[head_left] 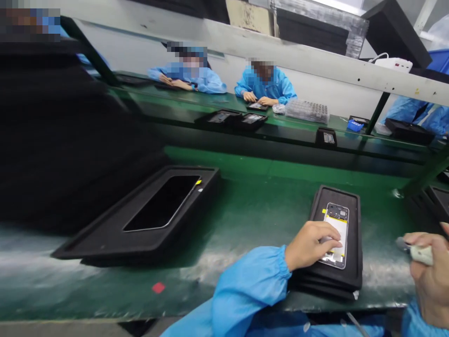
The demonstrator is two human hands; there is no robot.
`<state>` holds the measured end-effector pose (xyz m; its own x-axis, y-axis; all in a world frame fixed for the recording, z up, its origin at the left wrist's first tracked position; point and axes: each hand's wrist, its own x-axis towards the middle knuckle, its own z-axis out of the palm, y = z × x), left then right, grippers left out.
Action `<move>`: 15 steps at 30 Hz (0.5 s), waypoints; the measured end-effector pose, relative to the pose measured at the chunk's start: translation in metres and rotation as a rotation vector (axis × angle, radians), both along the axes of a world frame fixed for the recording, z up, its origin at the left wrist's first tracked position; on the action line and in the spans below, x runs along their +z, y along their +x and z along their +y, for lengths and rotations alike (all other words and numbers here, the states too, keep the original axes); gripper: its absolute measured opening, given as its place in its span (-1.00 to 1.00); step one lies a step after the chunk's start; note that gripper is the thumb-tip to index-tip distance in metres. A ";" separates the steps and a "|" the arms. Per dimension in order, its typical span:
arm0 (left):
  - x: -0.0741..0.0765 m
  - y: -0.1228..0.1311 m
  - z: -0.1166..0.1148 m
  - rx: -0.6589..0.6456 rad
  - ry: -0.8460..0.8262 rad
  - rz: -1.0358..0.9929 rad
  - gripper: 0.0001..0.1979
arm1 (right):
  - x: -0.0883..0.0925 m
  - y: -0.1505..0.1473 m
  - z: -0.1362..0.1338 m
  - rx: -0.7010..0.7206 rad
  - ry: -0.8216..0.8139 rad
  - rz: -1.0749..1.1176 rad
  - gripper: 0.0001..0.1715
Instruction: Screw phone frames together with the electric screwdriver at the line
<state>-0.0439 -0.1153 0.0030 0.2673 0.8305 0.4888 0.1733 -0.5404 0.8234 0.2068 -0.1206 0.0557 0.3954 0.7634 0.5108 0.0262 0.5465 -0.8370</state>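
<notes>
An opened phone (336,234) lies in the top black foam tray (355,220) of a stack at the right of the bench. Its inside faces up, with a white battery area, yellow strips and a camera block at the far end. My left hand (312,245) reaches over it from the left, thumb and fingers curved and pressing on the white area. Off to the right, my right hand (433,267) is closed around a small off-white object (423,253) with a greyish end. That object is blurred, and its kind cannot be made out.
A larger black tray (108,234) holding a dark-screened phone (163,203) sits at left, beside tall black foam (70,140). The green bench (252,210) bears a red mark (158,287). Across from me, people in blue work (265,89) near a clear plastic tray stack (307,111).
</notes>
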 end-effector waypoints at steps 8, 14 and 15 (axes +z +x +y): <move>-0.012 0.009 -0.002 -0.129 0.018 0.136 -0.89 | 0.000 -0.083 -0.007 0.408 -0.097 0.186 -0.73; -0.009 0.007 -0.002 -0.163 -0.028 0.138 -0.86 | -0.017 -0.085 -0.003 0.437 -0.163 0.052 -0.65; -0.008 0.007 -0.003 -0.162 -0.037 0.137 -0.85 | -0.018 -0.085 -0.002 0.442 -0.175 0.050 -0.62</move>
<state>-0.0372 -0.1178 -0.0051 0.4608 0.7879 0.4086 0.1980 -0.5401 0.8180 0.1219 -0.1229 0.0376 0.0341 0.9366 0.3486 -0.2197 0.3473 -0.9116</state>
